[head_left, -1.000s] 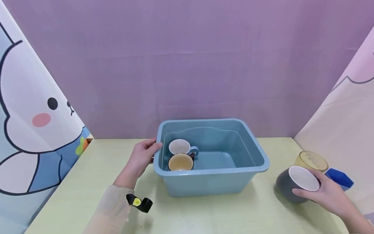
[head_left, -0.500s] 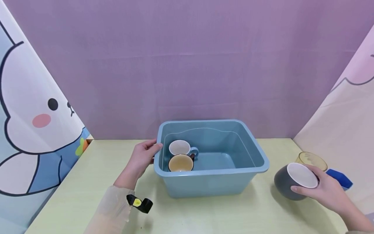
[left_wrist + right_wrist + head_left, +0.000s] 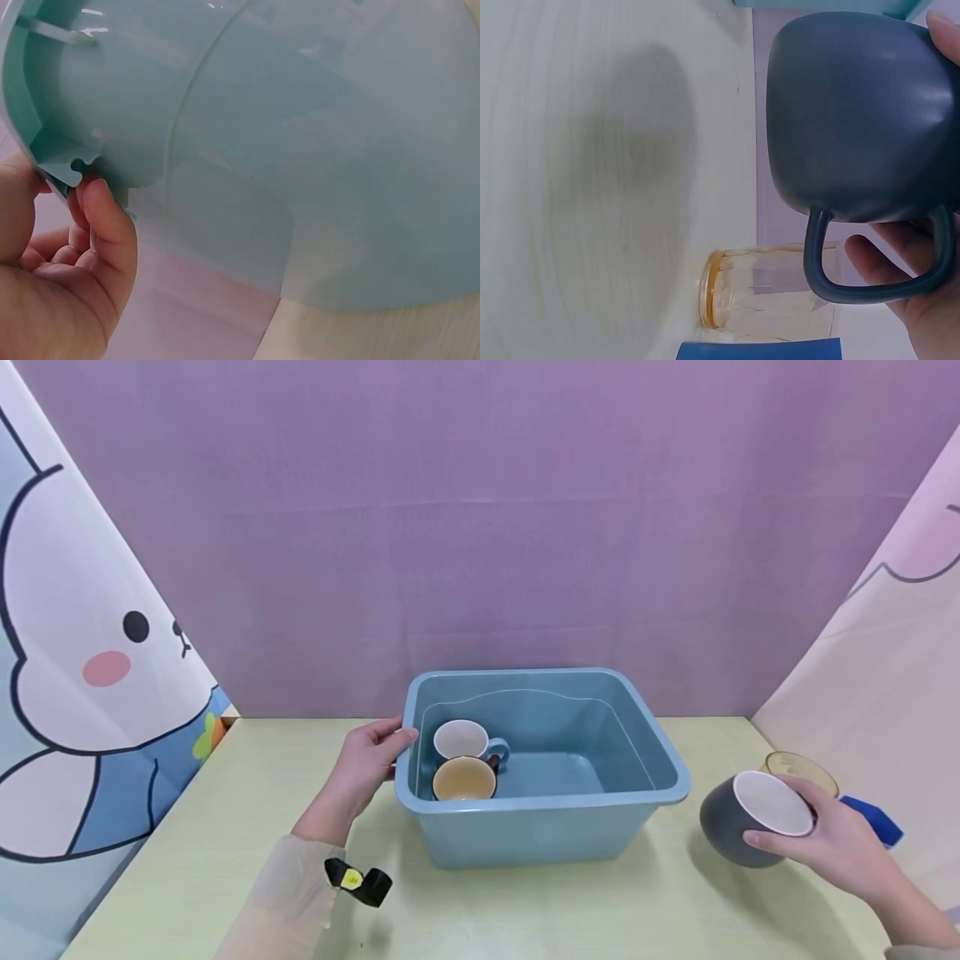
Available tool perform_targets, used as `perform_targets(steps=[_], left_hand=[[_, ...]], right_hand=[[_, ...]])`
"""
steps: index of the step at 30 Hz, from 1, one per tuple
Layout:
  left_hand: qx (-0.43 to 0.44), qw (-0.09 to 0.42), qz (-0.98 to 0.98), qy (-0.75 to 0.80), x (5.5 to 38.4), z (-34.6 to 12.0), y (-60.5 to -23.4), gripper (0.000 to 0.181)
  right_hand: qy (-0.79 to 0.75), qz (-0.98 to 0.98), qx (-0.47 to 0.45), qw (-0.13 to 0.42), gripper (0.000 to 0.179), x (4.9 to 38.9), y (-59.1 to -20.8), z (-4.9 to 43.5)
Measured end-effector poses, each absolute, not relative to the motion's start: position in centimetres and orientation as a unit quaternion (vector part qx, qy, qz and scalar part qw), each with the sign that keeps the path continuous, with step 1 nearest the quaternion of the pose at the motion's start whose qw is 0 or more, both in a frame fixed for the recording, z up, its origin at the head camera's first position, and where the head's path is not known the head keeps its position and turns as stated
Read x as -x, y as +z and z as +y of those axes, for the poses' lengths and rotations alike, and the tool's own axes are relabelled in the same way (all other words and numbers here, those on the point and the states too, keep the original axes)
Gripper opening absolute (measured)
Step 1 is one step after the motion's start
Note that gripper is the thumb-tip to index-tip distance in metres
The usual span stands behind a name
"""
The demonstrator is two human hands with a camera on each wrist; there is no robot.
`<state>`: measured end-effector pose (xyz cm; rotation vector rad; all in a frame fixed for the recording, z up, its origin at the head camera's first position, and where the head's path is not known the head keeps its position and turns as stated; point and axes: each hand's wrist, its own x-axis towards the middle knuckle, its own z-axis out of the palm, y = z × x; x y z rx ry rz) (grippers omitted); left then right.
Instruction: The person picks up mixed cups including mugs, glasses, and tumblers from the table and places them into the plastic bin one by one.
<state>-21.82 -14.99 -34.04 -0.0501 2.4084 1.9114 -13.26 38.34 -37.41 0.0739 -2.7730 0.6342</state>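
Observation:
My left hand grips the left rim of a blue plastic tub; in the left wrist view the thumb and fingers pinch that rim from both sides. A dark grey mug with a white inside is held by my right hand, right of the tub. The mug tilts with its mouth toward the hand, and its shadow falls apart from it on the table. In the right wrist view the mug's handle points toward the fingers. Two cups stand inside the tub: a blue-handled mug and a cream-lined cup.
Behind the right hand stands an amber-tinted clear glass, beside a blue angular cup. A purple cloth hangs at the table's back edge, and printed cloths hang left and right. The pale wooden table extends in front of the tub.
My right hand has lifted the grey mug slightly and carried it a little left toward the tub. My left hand stays on the tub's rim.

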Motion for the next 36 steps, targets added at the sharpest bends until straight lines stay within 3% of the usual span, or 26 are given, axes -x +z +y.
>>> perform_targets(steps=[24, 36], left_hand=[[0.011, 0.034, 0.784, 0.62, 21.8, -15.1, -34.0, 0.046], [0.01, 0.035, 0.782, 0.622, 21.8, -15.0, -33.9, 0.045]], right_hand=[[0.237, -0.956, -0.051, 0.164, 0.069, 14.4, -35.3, 37.7], [0.237, -0.956, -0.055, 0.164, 0.073, 14.7, -34.6, 37.1]])
